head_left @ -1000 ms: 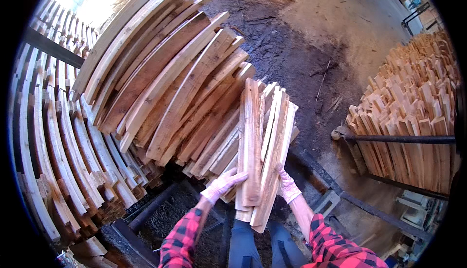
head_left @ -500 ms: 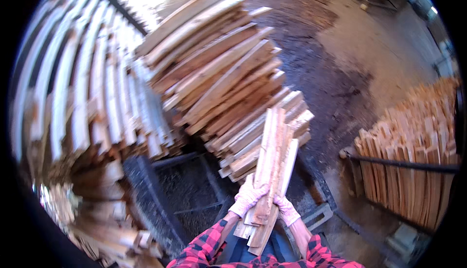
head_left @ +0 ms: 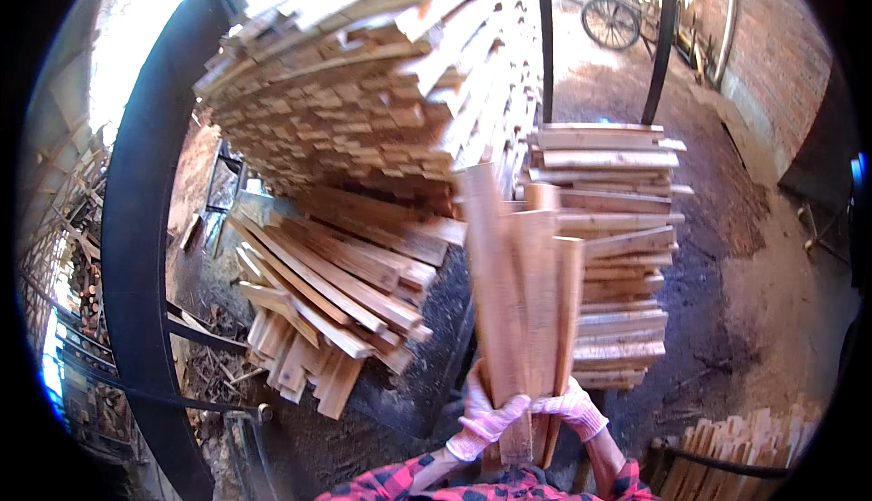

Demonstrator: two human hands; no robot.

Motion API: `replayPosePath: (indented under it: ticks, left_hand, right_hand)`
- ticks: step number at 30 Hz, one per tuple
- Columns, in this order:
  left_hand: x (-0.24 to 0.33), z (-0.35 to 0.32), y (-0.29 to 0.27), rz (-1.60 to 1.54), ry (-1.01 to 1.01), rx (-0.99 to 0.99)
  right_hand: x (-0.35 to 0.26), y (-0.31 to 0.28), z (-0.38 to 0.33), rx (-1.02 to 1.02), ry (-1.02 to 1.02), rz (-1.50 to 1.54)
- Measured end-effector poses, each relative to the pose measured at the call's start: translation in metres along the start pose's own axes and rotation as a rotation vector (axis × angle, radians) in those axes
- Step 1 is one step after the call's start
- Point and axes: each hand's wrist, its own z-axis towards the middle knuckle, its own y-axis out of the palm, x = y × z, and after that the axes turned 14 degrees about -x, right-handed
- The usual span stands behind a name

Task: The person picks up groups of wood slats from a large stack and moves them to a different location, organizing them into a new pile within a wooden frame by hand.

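Between my two gloved hands a bundle of wooden slats (head_left: 518, 310) stands nearly upright in front of my body. My left hand (head_left: 489, 417) grips its lower left side, fingers wrapped over the front slat. On the right side, my right hand (head_left: 572, 410) is closed round the bundle's lower part. The slats are pale brown and of uneven length, several held together. Just beyond the bundle, a neat row of stacked slats (head_left: 622, 319) lies on the cart, partly hidden by it. Both gloves are pale pink; the sleeves are red and black check.
A tall stack of slats (head_left: 336, 110) rises ahead to the left. Below it lies a loose, fanned pile (head_left: 318, 292). A black upright post (head_left: 150, 228) stands at far left, a black metal frame (head_left: 668, 56) beyond the row. More upright slats (head_left: 736, 451) stand at lower right.
My view has swung left, bringing the tall stack and the loose pile into sight. The bundle remains in both hands and now stands more upright, further from the row of slats.
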Motion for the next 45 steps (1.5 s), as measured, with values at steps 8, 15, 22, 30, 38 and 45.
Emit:
replayPosePath:
  ticks: [8, 15, 22, 30, 38, 45]
  left_hand:
    - [0.126, 0.063, -0.116, -0.072, 0.189, 0.647]
    - [0.065, 0.222, -0.353, 1.188, -0.143, 0.441]
    - [0.098, 0.216, -0.233, 1.006, -0.035, 0.87]
    - [-0.119, 0.172, 0.077, 0.836, 0.203, -0.367]
    - [-0.396, 0.251, 0.03, 0.621, -0.72, -0.464]
    - [-0.476, 0.254, 0.015, 0.26, -1.211, -0.712]
  right_hand:
    - [-0.205, 0.138, 0.179, -0.601, -0.184, -0.881]
    - [-0.242, 0.235, 0.229, -0.417, -0.647, -1.126]
    - [-0.125, 0.097, 0.108, -0.567, -0.394, -0.348]
    - [0.183, -0.087, 0.01, 0.612, 0.16, 0.355]
    - [0.339, -0.19, 0.014, 0.96, 0.197, 0.577]
    - [0.349, -0.294, 0.075, 1.139, -0.062, 0.812]
